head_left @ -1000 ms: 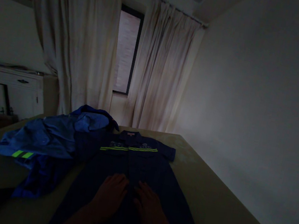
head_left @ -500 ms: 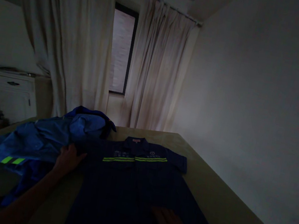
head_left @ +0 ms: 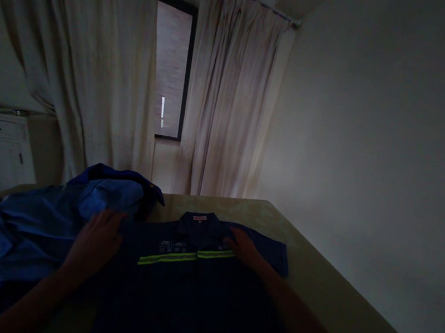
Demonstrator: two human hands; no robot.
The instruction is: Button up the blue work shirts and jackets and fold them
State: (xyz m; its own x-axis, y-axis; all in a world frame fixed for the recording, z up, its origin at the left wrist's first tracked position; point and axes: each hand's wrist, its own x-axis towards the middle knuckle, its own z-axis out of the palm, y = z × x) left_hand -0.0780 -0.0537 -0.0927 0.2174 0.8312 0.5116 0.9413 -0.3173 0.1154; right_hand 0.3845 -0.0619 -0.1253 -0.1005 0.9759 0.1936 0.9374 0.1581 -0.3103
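A dark navy work shirt with a lime stripe (head_left: 183, 306) lies flat on the olive table (head_left: 315, 277). The left hand (head_left: 96, 239), fingers spread, presses its shoulder beside crumpled blue garments (head_left: 17, 235); the right hand (head_left: 241, 246) lies flat by the collar (head_left: 198, 220). Dragging could snag that pile.

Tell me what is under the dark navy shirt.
The dark navy shirt lies flat on the table, whose bare top shows to its right. Anything between them is covered; one sleeve is hidden by the left hand and the blue clothes.
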